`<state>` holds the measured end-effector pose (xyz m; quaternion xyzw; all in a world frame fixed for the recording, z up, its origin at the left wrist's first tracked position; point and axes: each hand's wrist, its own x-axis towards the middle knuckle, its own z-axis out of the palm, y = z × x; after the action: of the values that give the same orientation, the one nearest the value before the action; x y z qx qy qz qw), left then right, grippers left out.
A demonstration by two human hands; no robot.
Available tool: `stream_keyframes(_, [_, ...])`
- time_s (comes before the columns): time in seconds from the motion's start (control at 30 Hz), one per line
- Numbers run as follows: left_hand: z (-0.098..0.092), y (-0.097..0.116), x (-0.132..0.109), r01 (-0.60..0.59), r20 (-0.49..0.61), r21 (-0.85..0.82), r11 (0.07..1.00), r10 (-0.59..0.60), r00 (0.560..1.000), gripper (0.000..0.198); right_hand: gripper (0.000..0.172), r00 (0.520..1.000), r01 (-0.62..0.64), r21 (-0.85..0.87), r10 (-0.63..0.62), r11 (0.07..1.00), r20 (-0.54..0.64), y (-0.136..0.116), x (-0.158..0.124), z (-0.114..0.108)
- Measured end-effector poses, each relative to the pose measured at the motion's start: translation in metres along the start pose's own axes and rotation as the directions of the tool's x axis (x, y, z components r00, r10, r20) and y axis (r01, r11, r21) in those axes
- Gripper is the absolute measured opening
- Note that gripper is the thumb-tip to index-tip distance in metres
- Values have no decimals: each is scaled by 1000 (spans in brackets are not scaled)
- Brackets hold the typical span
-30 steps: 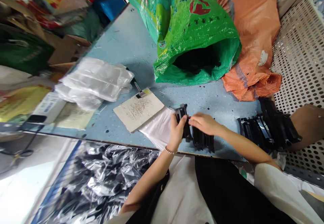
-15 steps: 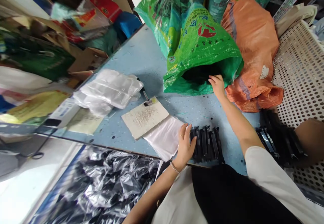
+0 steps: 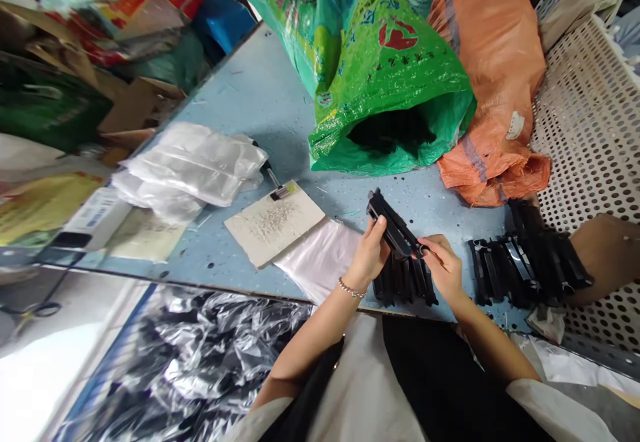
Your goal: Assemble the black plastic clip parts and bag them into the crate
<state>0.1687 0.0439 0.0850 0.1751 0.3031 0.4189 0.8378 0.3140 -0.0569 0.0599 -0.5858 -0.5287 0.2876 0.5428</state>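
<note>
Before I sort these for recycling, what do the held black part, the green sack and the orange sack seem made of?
Black part: probably satin moulded plastic, from its crisp edges; metal isn't ruled out.
Green sack: glossy plastic, likely film-coated, from its wrinkled bright highlights.
Orange sack: probably woven plastic, duller, with a ragged mouth.

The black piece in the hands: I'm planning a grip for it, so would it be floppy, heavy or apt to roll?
The black piece is likely stiff: it looks straight between the left hand and the right hand. It may be fairly light, as a finger-and-thumb hold seems enough. It probably wouldn't roll easily, given its long, angular shape.
</note>
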Motion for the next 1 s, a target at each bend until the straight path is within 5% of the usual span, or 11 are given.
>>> stream_keyframes(0.07, [-5,1,-7,57,0,67,996,-57,998,62,32,957,280,-231,-253,932,139,-17,3,-3])
stream_keyframes(0.13, [-9,2,-11,63,-23,139,988,-60,998,59,36,808,546,-233,-432,805,399,-34,10,-2])
stream_keyframes(0.2, [-12,3,-16,68,-42,222,973,-60,997,53,35,644,682,-123,-513,721,568,-47,19,1])
stream_keyframes(0.23, [-13,4,-19,72,-37,259,963,-64,997,51,34,633,691,-118,-519,713,574,-50,26,2])
stream_keyframes(0.37, [-11,11,-34,127,91,321,939,-164,982,58,21,819,574,-446,-483,687,309,-36,61,1])
stream_keyframes(0.5, [-5,3,-44,133,103,356,925,-180,978,59,28,788,601,-555,-542,575,292,-4,89,4])
stream_keyframes(0.67, [-11,-3,-30,110,-7,311,944,-114,993,60,33,886,463,-475,-396,748,241,1,81,5])
stream_keyframes(0.73, [-16,2,-23,117,-59,276,954,-104,993,60,32,857,508,-422,-391,751,335,-5,64,4])
stream_keyframes(0.87, [-16,10,-14,110,-94,269,957,-87,992,55,29,725,672,-415,-432,613,536,-12,25,11])
stream_keyframes(1.0, [-18,8,-16,-9,-133,353,936,60,989,50,31,753,612,-427,-328,666,570,-8,17,22])
